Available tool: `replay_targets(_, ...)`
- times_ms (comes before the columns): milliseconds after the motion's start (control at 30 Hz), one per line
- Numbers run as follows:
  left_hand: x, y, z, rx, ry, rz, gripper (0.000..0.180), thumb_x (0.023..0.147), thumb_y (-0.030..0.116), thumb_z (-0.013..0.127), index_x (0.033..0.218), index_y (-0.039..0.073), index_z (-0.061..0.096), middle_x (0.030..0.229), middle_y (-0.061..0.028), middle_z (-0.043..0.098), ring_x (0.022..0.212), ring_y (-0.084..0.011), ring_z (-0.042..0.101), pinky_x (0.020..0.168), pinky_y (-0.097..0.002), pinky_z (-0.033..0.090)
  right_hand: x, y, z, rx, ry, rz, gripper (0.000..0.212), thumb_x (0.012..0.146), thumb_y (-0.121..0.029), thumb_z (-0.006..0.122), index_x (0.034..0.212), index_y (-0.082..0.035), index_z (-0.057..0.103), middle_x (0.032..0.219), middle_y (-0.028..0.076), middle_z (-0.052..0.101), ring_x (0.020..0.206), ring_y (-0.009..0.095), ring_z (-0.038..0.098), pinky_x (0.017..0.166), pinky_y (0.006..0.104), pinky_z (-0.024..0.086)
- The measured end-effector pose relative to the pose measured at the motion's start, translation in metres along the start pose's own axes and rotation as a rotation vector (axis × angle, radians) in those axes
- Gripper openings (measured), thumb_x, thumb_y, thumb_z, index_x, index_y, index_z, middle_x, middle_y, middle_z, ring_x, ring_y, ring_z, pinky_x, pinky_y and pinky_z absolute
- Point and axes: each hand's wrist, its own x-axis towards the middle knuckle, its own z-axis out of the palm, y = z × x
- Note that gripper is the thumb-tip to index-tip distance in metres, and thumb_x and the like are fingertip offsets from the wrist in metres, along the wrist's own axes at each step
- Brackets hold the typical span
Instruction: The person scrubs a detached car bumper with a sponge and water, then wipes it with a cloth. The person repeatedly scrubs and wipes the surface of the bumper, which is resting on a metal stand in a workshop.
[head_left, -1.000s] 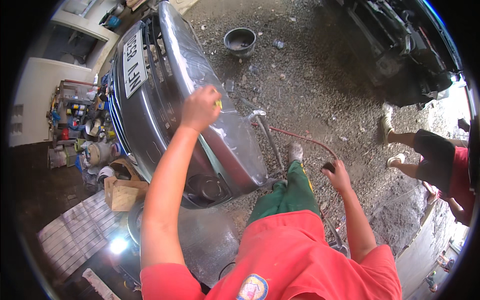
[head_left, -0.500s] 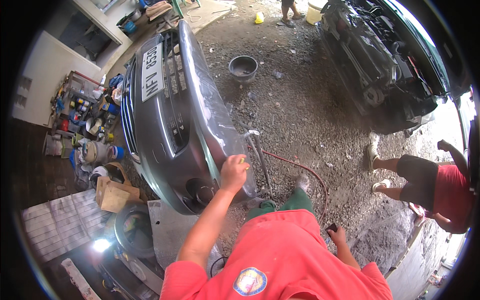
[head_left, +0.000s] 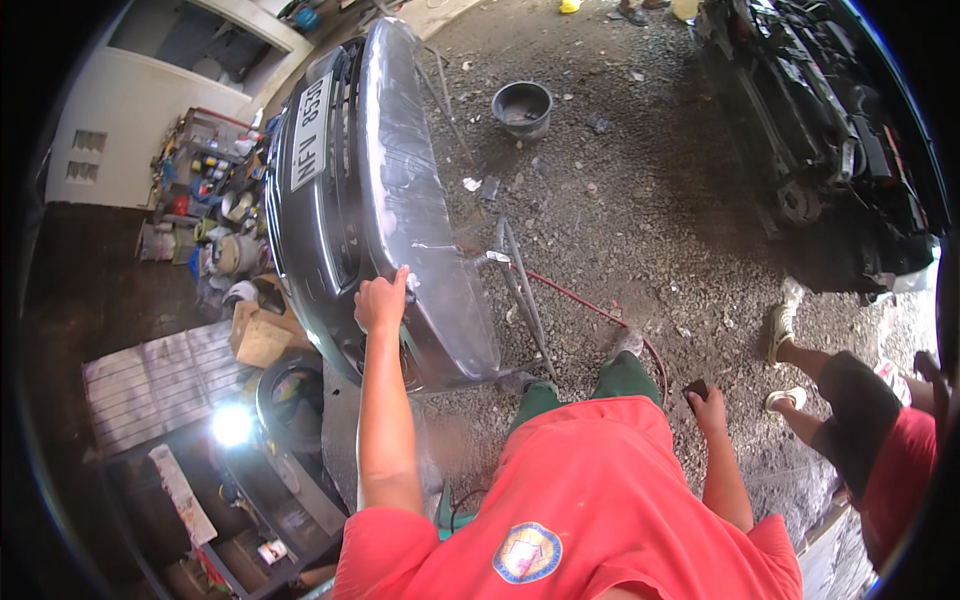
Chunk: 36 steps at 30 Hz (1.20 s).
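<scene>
A dark grey car bumper (head_left: 440, 325) with a licence plate and grille stands propped on a metal stand (head_left: 522, 290) to my left. Dull, whitish scuffed patches run along its upper edge. My left hand (head_left: 381, 304) is on the bumper's front face near its close corner, fingers curled and thumb pointing up. What lies under those fingers is hidden. Low at my right side, my right hand (head_left: 710, 410) grips a small dark block (head_left: 697, 389), away from the bumper.
A red hose (head_left: 575, 295) crosses the gravel by my feet. A dark bucket (head_left: 522, 108) sits beyond the bumper. A car with its front stripped (head_left: 800, 130) stands far right. Another person in a red shirt (head_left: 905, 465) is at right. Cluttered shelves, cardboard and a tyre (head_left: 290, 395) fill the left.
My left hand has moved left, from the bumper's upper edge onto its front face. A yellow bit that showed in it is now out of sight. My right hand still holds the dark block.
</scene>
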Motion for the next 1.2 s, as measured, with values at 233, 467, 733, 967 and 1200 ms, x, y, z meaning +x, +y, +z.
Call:
replay_targets(233,-0.013,0.018,0.012,0.082,0.056,-0.123,0.065,0.086,0.067,0.060,0.101,0.006,0.076,0.114,-0.0180,0.066,0.109,-0.0384,0.063,0.087,-0.0509,0.054,0.053,0.094,-0.056,0.034,-0.089,0.121,0.042,0.083,-0.029,0.073,0.109,0.003,0.066,0.100,0.022,0.072,0.095,0.036,0.070,0.084,0.0431,0.052)
replay_targets(467,-0.045,0.019,0.047,0.198,0.033,-0.139,0.067,0.081,0.068,0.065,0.105,0.007,0.075,0.117,-0.0160,0.066,0.112,-0.0362,0.062,0.088,-0.0494,0.054,0.082,0.159,-0.092,0.168,-0.015,0.167,0.044,0.084,-0.030,0.073,0.109,0.005,0.066,0.097,0.020,0.072,0.092,0.034,0.070,0.083,0.0424,0.052)
replay_targets(733,-0.072,0.024,0.060,0.202,-0.037,-0.223,0.064,0.076,0.063,0.074,0.108,0.007,0.074,0.120,-0.0137,0.063,0.115,-0.0356,0.061,0.091,-0.0490,0.054,0.060,0.159,-0.072,0.161,-0.107,0.171,0.044,0.083,-0.029,0.074,0.109,0.005,0.065,0.098,0.023,0.071,0.092,0.037,0.070,0.083,0.0444,0.052)
replay_targets(967,-0.045,0.029,0.039,0.235,-0.015,-0.281,0.068,0.079,0.068,0.067,0.110,0.008,0.075,0.121,-0.0142,0.066,0.117,-0.0339,0.061,0.093,-0.0482,0.052,0.083,0.149,-0.073,0.141,-0.073,0.166,0.044,0.080,-0.033,0.076,0.101,0.004,0.066,0.094,0.023,0.072,0.089,0.040,0.070,0.080,0.0464,0.053)
replay_targets(1200,-0.028,0.040,0.006,0.071,-0.072,-0.338,0.069,0.081,0.070,0.064,0.103,0.006,0.077,0.118,-0.0157,0.066,0.114,-0.0351,0.062,0.092,-0.0491,0.052,0.157,0.133,-0.075,0.164,-0.072,0.121,0.044,0.079,-0.032,0.075,0.102,0.005,0.066,0.093,0.022,0.072,0.089,0.037,0.070,0.080,0.0453,0.053)
